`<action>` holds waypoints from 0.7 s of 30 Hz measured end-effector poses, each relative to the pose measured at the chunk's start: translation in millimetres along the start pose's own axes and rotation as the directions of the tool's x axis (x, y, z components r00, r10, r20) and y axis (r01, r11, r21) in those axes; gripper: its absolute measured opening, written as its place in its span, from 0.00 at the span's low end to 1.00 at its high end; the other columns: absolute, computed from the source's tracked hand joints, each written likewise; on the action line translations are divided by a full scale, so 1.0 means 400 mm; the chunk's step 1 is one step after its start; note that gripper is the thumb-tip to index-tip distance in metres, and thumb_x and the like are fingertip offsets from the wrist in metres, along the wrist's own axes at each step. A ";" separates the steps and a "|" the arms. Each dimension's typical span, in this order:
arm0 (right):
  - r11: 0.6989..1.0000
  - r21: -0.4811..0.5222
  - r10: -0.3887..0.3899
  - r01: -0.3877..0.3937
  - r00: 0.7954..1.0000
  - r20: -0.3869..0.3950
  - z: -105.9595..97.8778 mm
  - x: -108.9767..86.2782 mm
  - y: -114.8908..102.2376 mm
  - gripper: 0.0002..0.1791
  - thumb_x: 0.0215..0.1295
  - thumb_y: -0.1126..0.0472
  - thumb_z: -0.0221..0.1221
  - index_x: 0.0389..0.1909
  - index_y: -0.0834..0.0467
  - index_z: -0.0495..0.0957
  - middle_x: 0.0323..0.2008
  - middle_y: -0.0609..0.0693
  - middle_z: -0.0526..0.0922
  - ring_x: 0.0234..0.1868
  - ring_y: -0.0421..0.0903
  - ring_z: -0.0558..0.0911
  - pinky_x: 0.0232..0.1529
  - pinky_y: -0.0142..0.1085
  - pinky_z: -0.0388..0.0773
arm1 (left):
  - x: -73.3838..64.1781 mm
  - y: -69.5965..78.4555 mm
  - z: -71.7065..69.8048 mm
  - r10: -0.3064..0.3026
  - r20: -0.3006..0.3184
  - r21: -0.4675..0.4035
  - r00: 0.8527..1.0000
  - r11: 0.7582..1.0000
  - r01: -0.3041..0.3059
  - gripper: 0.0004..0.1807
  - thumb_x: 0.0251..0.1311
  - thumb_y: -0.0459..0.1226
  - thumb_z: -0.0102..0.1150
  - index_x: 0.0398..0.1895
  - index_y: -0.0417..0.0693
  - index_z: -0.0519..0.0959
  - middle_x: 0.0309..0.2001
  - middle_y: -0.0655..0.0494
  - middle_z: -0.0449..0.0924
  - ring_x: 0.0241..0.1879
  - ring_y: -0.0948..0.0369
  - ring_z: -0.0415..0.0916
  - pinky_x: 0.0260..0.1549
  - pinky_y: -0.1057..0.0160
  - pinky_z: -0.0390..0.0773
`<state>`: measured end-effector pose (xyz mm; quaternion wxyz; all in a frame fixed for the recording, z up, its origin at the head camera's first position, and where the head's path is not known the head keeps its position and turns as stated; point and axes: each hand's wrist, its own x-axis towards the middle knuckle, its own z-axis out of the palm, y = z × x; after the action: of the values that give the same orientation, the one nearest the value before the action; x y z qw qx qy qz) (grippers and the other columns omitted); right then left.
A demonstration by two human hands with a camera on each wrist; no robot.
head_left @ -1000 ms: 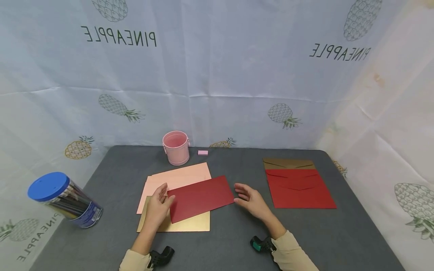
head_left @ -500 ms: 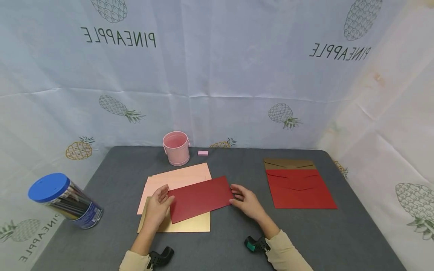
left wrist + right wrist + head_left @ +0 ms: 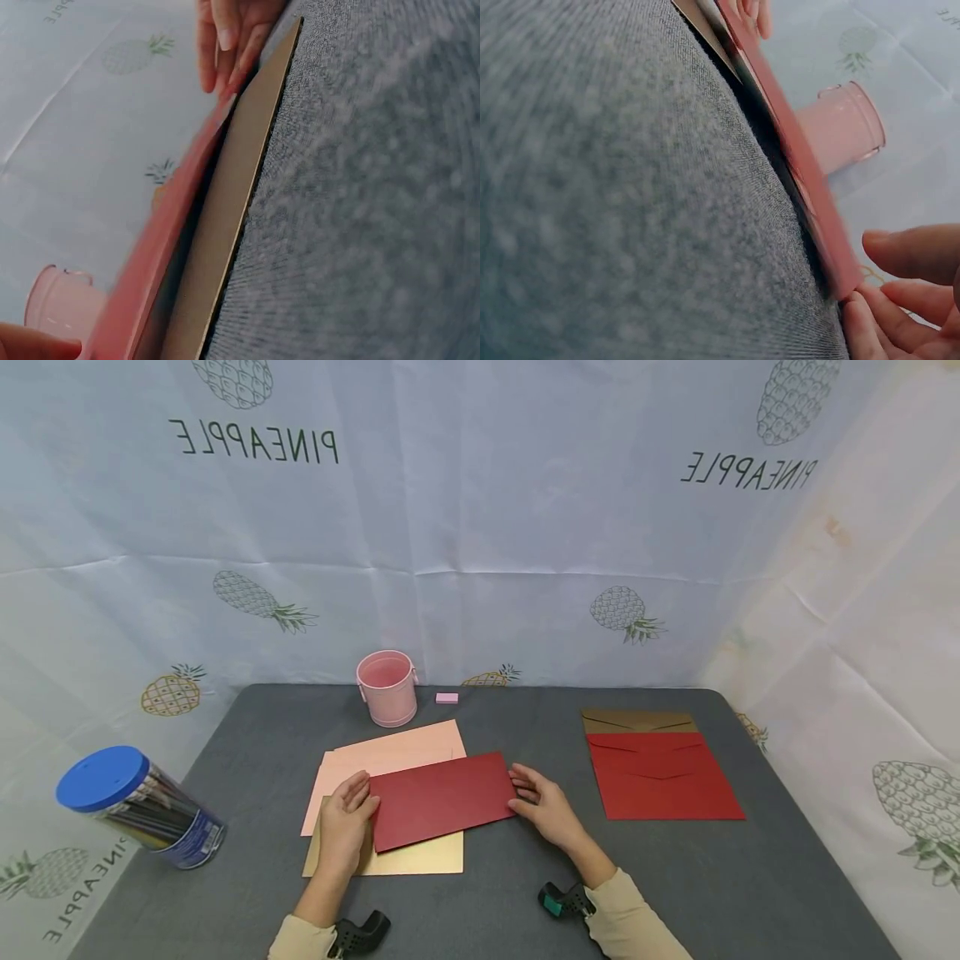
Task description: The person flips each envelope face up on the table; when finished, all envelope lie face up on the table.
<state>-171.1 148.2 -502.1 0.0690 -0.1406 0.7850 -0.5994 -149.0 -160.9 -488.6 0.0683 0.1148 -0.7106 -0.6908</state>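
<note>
A dark red envelope (image 3: 442, 800) lies slantwise between my two hands, raised a little over a gold envelope (image 3: 427, 857). My left hand (image 3: 343, 828) grips its left end, the thumb on the upper face and the fingers behind. At the other end my right hand (image 3: 548, 811) holds the short edge, with the fingertips at the end and the thumb near the front corner. From the left wrist, the red envelope (image 3: 161, 244) shows edge-on, with a dark gap above the gold envelope (image 3: 229, 195). Pale pink envelopes (image 3: 405, 742) lie partly hidden behind.
Red envelopes (image 3: 663, 797) with a brown envelope (image 3: 637, 721) behind them lie on the right of the grey table (image 3: 540, 852). A pink bucket (image 3: 388, 693) and a small pink block (image 3: 447, 698) stand at the back. A blue-lidded jar of pencils (image 3: 146, 810) is at left.
My right hand has moved left from beside the red envelope to its right edge. The left hand keeps its hold, and the envelope has hardly moved.
</note>
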 end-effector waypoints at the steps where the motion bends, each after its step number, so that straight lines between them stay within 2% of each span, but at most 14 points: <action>1: 1.000 0.024 0.000 0.000 1.000 0.001 -0.001 0.001 0.000 0.35 0.62 0.70 0.59 0.67 0.72 0.56 0.64 0.69 0.66 0.65 0.62 0.67 0.62 0.45 0.69 | -0.001 0.000 0.000 -0.009 0.007 -0.014 1.000 1.000 0.009 0.27 0.62 0.22 0.50 0.66 0.30 0.61 0.66 0.35 0.62 0.67 0.48 0.61 0.48 0.81 0.70; 4: 0.997 0.079 0.018 -0.018 1.000 -0.007 -0.002 0.002 0.002 0.34 0.61 0.73 0.58 0.67 0.73 0.56 0.64 0.70 0.65 0.64 0.63 0.67 0.62 0.43 0.69 | -0.004 -0.002 0.000 -0.027 0.025 -0.041 0.999 0.999 0.028 0.27 0.62 0.22 0.49 0.66 0.30 0.60 0.66 0.33 0.62 0.66 0.47 0.62 0.50 0.76 0.72; 10: 0.994 0.107 0.041 -0.037 0.998 -0.039 -0.003 0.002 0.007 0.31 0.62 0.75 0.56 0.66 0.73 0.59 0.59 0.71 0.70 0.60 0.63 0.71 0.56 0.34 0.75 | -0.005 -0.010 0.002 -0.041 0.032 -0.038 0.999 0.998 0.042 0.27 0.63 0.23 0.49 0.66 0.32 0.62 0.64 0.34 0.66 0.62 0.49 0.69 0.46 0.77 0.75; 14: 0.995 0.092 0.032 -0.027 0.998 -0.049 -0.003 0.002 0.010 0.28 0.62 0.74 0.56 0.64 0.72 0.63 0.54 0.70 0.74 0.54 0.58 0.75 0.50 0.28 0.77 | -0.003 -0.016 0.000 -0.039 0.039 -0.047 0.998 0.998 0.041 0.27 0.62 0.23 0.49 0.67 0.33 0.62 0.62 0.36 0.68 0.53 0.63 0.76 0.44 0.77 0.77; 17: 0.995 0.096 0.030 -0.025 0.998 -0.054 -0.004 0.002 0.013 0.27 0.62 0.73 0.56 0.63 0.71 0.64 0.53 0.68 0.74 0.52 0.52 0.76 0.47 0.25 0.77 | 0.000 -0.019 -0.002 -0.043 0.040 -0.063 0.998 0.997 0.046 0.27 0.62 0.23 0.48 0.67 0.35 0.62 0.62 0.37 0.69 0.47 0.73 0.77 0.44 0.77 0.77; 21: 0.992 0.122 0.040 -0.034 0.998 -0.049 -0.006 0.002 0.016 0.28 0.62 0.72 0.57 0.64 0.68 0.65 0.54 0.67 0.75 0.52 0.47 0.77 0.47 0.24 0.77 | 0.002 -0.019 -0.001 -0.055 0.026 -0.080 0.998 0.995 0.057 0.27 0.62 0.22 0.48 0.66 0.36 0.63 0.61 0.38 0.70 0.43 0.76 0.77 0.43 0.76 0.77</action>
<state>-173.6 151.9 -507.7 0.0683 -0.1063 0.7511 -0.6480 -149.2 -161.5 -496.3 0.0449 0.1235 -0.6794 -0.7219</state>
